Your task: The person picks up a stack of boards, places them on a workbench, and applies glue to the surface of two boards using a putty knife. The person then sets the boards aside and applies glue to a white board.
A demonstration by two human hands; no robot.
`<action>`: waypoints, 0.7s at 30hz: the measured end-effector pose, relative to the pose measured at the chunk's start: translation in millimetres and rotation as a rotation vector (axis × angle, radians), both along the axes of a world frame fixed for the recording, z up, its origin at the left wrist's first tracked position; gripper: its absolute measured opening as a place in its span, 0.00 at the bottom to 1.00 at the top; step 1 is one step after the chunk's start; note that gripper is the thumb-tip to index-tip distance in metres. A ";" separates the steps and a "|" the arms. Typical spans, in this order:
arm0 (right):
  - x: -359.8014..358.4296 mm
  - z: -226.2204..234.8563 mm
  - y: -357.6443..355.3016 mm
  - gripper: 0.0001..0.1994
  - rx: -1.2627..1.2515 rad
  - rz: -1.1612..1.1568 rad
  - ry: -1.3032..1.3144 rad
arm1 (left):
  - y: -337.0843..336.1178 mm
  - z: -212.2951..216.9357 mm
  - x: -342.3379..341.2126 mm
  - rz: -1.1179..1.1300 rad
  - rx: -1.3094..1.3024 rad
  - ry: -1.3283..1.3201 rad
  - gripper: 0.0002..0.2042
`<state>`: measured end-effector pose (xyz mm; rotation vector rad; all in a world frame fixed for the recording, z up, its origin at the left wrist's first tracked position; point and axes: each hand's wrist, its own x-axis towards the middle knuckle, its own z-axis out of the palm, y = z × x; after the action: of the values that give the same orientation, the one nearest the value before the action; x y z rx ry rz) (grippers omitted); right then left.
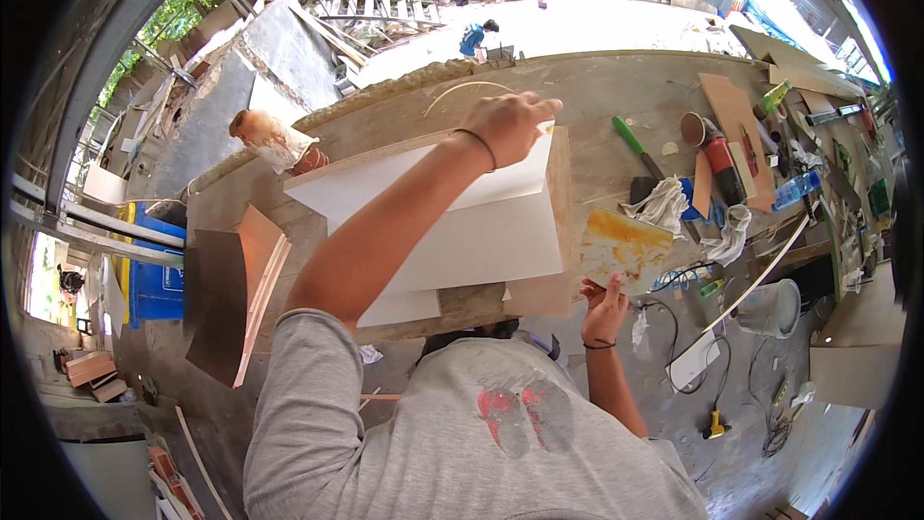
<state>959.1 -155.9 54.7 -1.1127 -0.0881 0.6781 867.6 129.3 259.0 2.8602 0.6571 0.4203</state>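
Note:
My left hand (510,130) reaches across a white panel (472,246) on the workbench, fingers closed near the panel's far right corner. What they hold, if anything, is hidden. A thin, pale curved strip (457,89) arcs up to this hand, but I cannot tell whether it is gripped. Beside the fingers, an orange-brown smear marks the panel's edge. My right hand (604,310) grips the lower edge of a pale rectangular board (626,250) smeared with orange-brown stuff, its thumb on top. The board is held tilted, right of the white panel.
Bent brown panels (217,303) stand at the left. Past the bench's left part is a cloth-wrapped bundle (274,140). A green-handled tool (630,138), a red cylinder (717,154) and bottles clutter the right. A bucket (770,308) and cables are lower right. Another person (474,39) is far off.

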 end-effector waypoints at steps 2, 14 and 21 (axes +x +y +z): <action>-2.1 7.8 -0.6 0.20 0.032 -0.007 -0.037 | -1.9 -8.0 13.0 0.011 -0.013 0.023 0.13; 3.8 0.6 -36.6 0.21 -0.019 -0.187 -0.007 | 22.5 -18.9 17.8 -0.109 -0.090 -0.124 0.08; 10.5 6.0 -28.1 0.21 0.030 -0.165 -0.029 | 34.3 -18.0 10.5 -0.192 -0.155 -0.121 0.17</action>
<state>969.5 -184.1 60.7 -1.0880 -0.0308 0.5121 878.1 163.6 240.9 2.6939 0.3724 0.4843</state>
